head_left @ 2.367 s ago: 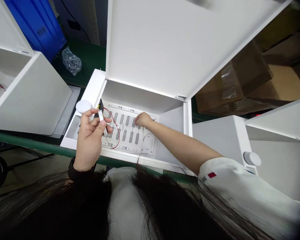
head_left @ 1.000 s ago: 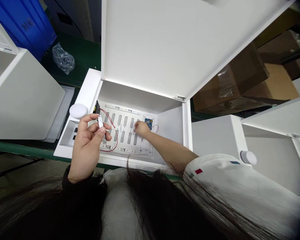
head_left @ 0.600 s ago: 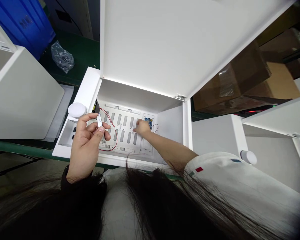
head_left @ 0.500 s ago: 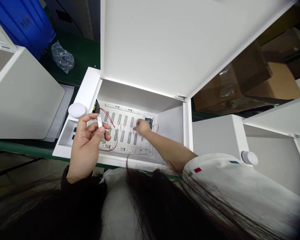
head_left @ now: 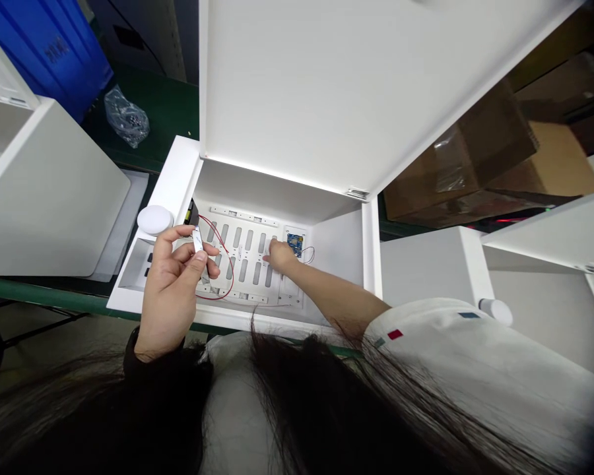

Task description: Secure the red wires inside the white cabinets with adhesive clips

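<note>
The left hand is holding a small white strip above the left end of the open box. Its thumb and fingertips are closing on the strip, while the other fingers are curling loosely behind it. The right hand is reaching into the box and bending its fingers close together over the slotted plate; whether they are gripping anything, I cannot tell.

Compared with the earliest frame, the right hand is no longer covering the blue board, which is now showing just beside it, with a thin wire looping from its right side. Compared with the latest earlier frame, the left hand is keeping the same pinch, and the right hand is staying over the same part of the plate.

The red wires are curving across the plate from the black part behind the left hand. The lid is standing open, and the white knob is sitting on the box's left section. The clear bag is lying on the green table, near the blue bin.
</note>
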The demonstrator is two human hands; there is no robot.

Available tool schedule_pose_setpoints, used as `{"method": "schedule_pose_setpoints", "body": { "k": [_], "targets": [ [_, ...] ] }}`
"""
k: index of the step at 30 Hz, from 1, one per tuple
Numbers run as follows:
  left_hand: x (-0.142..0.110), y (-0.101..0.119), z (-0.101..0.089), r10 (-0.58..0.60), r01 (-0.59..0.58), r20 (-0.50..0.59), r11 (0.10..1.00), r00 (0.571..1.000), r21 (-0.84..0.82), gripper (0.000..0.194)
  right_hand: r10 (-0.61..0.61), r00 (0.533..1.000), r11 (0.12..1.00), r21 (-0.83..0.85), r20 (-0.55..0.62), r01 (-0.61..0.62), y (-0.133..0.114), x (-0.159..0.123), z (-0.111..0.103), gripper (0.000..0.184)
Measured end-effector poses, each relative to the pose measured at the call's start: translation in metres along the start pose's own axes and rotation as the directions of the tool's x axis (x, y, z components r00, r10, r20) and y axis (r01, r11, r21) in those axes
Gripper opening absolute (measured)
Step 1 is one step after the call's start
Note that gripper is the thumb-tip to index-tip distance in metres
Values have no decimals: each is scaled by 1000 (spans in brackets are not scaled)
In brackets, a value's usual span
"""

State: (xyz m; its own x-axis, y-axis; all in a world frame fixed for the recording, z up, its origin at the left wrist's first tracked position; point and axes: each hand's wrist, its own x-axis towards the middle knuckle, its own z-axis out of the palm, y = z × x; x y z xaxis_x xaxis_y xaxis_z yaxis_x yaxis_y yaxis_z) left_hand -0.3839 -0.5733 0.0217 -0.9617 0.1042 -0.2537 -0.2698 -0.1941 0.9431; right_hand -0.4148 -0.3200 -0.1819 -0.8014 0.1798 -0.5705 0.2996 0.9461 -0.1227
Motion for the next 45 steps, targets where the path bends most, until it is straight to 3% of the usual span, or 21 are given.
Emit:
{"method": "schedule_pose_setpoints", "body": {
  "k": [4, 7, 10, 13, 35, 38, 41, 45],
  "targets": [
    [1, -1, 0, -3, 3, 4, 1000, 1000, 4, 33, -56, 997, 993, -99, 58, 62, -1, -5, -2, 59],
    [1, -1, 0, 3, -3, 3, 1000, 1000, 3, 33, -52, 997, 996, -63, 54, 55, 1, -4, -6, 70],
    [1, -2, -1, 1, -1, 3, 1000, 1000, -5, 33, -53, 999, 994, 96, -13, 54, 6, 0, -11, 45],
    [1, -1, -1, -3, 3, 5, 1000, 1000, -12, 32, -130, 988, 981, 137, -83, 140, 10, 3, -12, 22],
    [2, 1, 0, -10, 10, 14, 1000, 1000, -18, 33, -130, 989, 985, 101, -68, 136, 6, 11, 0, 18],
    [2, 0, 0, -9, 9, 14, 1000, 1000, -20, 33, -107, 988, 988, 102, -109, 118, 8, 8, 1, 24],
    [2, 0, 0, -10, 10, 14, 1000, 1000, -21, 33, -157, 974, 984, 60, -161, 168, 9, 4, 2, 32],
    [1, -1, -2, -7, 7, 11, 1000, 1000, -22, 33, -200, 970, 979, 8, -140, 203, 9, 2, 2, 26]
  ]
}}
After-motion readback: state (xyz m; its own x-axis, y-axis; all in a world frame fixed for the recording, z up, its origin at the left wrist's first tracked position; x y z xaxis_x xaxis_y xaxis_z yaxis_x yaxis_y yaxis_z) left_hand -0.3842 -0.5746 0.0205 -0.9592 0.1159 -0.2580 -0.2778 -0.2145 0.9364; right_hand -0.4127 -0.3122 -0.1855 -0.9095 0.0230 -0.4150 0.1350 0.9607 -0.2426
